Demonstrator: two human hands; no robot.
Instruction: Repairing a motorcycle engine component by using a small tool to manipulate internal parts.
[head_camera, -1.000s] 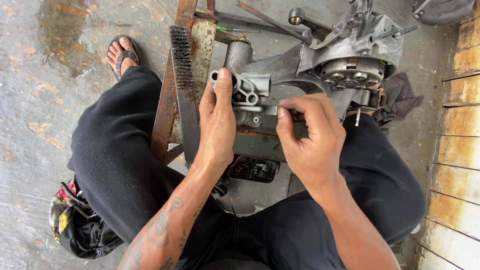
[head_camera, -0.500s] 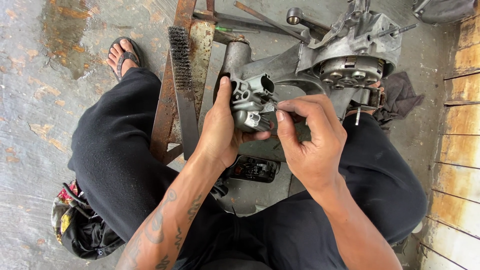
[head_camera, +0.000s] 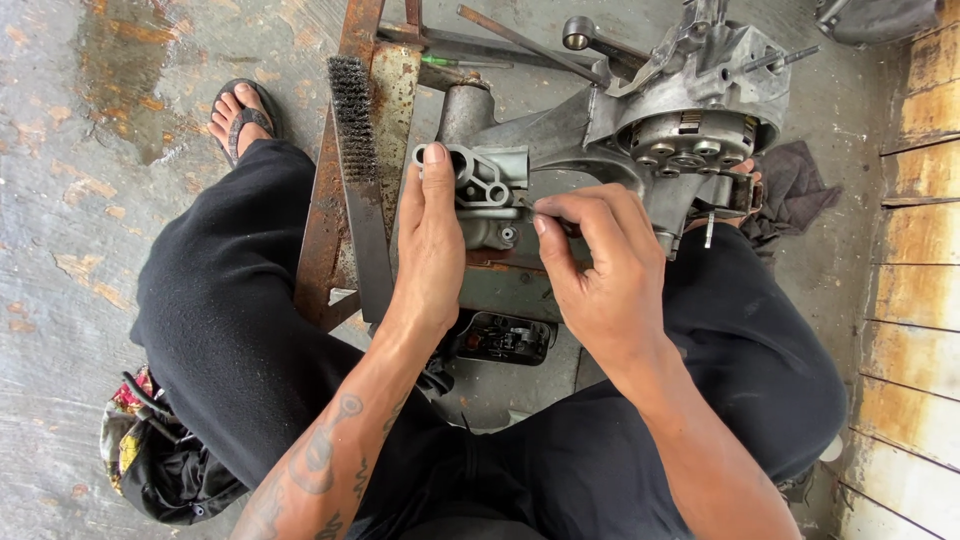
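From the head view, the left hand (head_camera: 432, 245) grips a small grey metal casting (head_camera: 487, 195), fingers wrapped around its left side. Just right of it, the right hand (head_camera: 600, 270) pinches closed against the casting's edge; whatever it holds is hidden. A wire brush (head_camera: 352, 120) lies left of the left hand, and an engine case (head_camera: 690, 110) sits beyond the right.

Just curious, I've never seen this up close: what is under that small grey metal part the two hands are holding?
Under the small metal part shows a rusty metal frame; lower lies a dark part. The left hand and right hand cover the rest.
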